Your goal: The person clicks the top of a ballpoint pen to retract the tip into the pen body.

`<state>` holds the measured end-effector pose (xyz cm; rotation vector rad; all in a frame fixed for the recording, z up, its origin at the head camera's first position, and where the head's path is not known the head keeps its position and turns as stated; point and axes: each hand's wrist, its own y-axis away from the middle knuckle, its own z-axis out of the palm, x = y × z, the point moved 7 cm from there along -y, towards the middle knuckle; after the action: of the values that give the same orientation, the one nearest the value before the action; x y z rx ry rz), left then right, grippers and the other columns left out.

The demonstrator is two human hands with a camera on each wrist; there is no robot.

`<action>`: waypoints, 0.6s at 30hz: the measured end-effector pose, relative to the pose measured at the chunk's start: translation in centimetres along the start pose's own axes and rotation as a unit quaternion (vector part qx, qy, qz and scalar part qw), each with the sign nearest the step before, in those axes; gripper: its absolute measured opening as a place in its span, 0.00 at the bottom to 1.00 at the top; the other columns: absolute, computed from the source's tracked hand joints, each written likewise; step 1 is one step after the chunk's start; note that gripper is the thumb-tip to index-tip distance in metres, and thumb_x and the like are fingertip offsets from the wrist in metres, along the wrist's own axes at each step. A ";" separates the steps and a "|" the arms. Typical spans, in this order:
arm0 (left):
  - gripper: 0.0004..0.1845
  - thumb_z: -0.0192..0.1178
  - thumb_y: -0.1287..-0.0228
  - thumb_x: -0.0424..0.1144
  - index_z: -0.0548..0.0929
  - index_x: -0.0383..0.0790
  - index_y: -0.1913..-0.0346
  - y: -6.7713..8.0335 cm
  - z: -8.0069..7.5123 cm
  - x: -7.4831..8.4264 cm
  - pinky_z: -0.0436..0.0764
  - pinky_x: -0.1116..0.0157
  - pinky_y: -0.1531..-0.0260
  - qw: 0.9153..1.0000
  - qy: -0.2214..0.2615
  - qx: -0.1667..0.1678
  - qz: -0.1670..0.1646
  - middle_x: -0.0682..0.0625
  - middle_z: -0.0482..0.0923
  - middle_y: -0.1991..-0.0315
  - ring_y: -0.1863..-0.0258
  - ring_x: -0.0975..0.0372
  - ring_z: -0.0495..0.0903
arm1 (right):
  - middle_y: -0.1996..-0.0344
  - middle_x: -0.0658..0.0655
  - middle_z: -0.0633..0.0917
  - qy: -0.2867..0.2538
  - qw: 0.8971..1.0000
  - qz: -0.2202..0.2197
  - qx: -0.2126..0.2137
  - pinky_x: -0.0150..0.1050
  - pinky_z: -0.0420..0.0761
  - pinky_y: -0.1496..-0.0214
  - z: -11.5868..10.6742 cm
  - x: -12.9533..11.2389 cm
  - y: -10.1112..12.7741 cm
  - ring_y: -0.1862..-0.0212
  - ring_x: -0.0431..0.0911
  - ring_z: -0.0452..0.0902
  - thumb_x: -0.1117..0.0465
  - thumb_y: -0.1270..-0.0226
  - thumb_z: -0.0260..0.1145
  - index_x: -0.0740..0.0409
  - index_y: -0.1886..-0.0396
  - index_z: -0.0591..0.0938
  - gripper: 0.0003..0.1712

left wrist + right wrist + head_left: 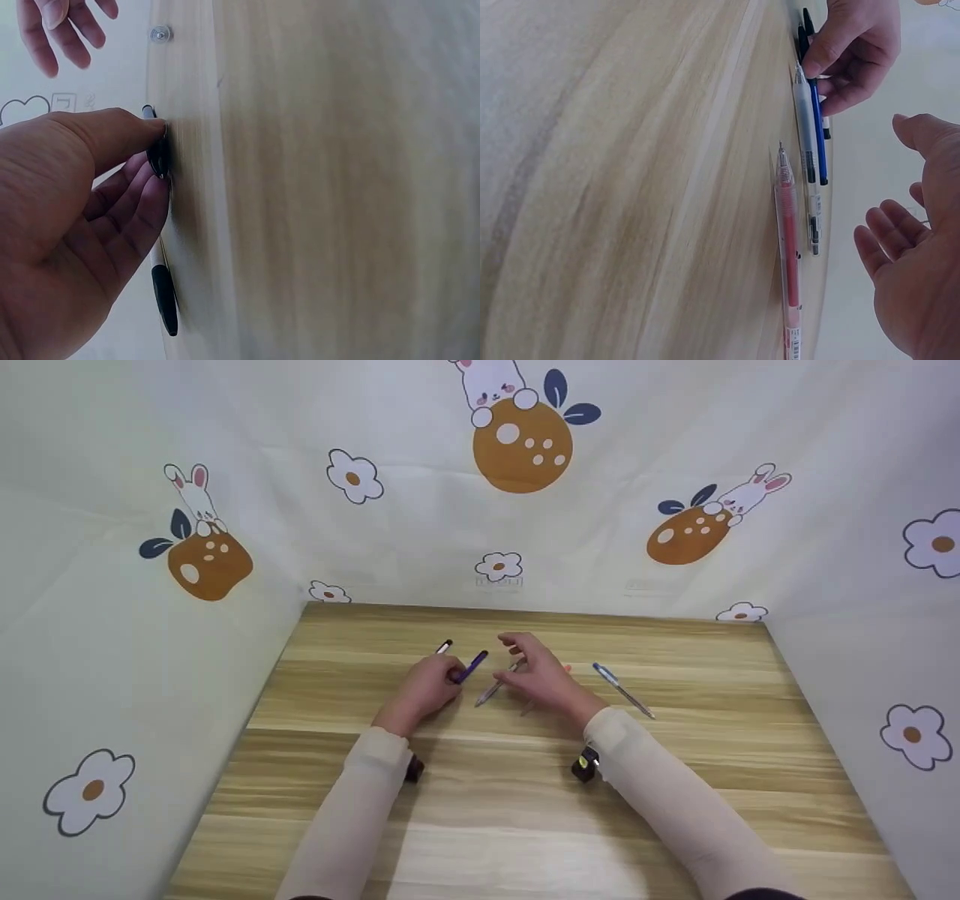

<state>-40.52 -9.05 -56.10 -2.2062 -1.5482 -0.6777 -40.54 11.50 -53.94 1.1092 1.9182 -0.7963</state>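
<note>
The left hand [421,690] is pinching a dark blue pen [471,666] near one end, fingers curled round the barrel, lifting it just off the wooden table [675,780]. The right hand [541,675] is hovering beside it, fingers spread and holding nothing. The pen is looking light, stiff and smooth, so gripping mid-barrel seems steadier

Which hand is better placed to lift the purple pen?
Left. The left hand already pinches the purple pen at its near end. The right hand hangs open above the clear pen and holds nothing, so it would likely have to cross over.
</note>
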 end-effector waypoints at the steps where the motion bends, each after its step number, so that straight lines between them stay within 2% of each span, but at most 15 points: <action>1: 0.11 0.72 0.31 0.29 0.91 0.36 0.48 0.0 0.0 0.0 0.84 0.50 0.44 1.000 0.001 0.000 -0.002 0.46 0.89 0.55 0.53 0.53 0.85 | 0.24 0.67 0.74 -0.002 1.000 0.002 0.001 0.59 0.74 0.24 0.0 0.0 0.0 0.26 0.63 0.71 0.61 0.25 0.78 0.60 0.18 0.71 0.41; 4: 0.11 0.73 0.31 0.29 0.92 0.36 0.48 0.0 0.0 0.0 0.85 0.50 0.44 1.000 0.003 -0.001 -0.005 0.47 0.90 0.56 0.53 0.53 0.86 | 0.24 0.66 0.74 -0.005 1.000 0.007 0.002 0.58 0.74 0.24 -0.2 0.0 0.1 0.26 0.62 0.71 0.61 0.25 0.77 0.61 0.18 0.71 0.41; 11: 0.10 0.72 0.31 0.28 0.92 0.37 0.49 -0.1 0.0 0.0 0.85 0.50 0.44 1.000 -0.010 0.005 0.014 0.47 0.89 0.57 0.54 0.53 0.86 | 0.24 0.67 0.73 -0.012 1.000 0.007 0.002 0.59 0.73 0.23 -0.3 0.3 0.1 0.25 0.65 0.70 0.61 0.26 0.78 0.63 0.18 0.71 0.42; 18: 0.10 0.70 0.30 0.28 0.92 0.36 0.49 -0.2 0.0 0.2 0.85 0.51 0.45 1.000 -0.009 0.005 0.026 0.47 0.90 0.56 0.54 0.54 0.86 | 0.25 0.64 0.74 -0.009 1.000 0.007 0.004 0.60 0.73 0.23 -0.4 0.4 0.3 0.26 0.64 0.71 0.60 0.26 0.78 0.61 0.18 0.71 0.42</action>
<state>-40.59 -8.82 -55.98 -2.2436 -1.4933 -0.6346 -40.56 12.11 -54.13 1.1144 1.8918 -0.8045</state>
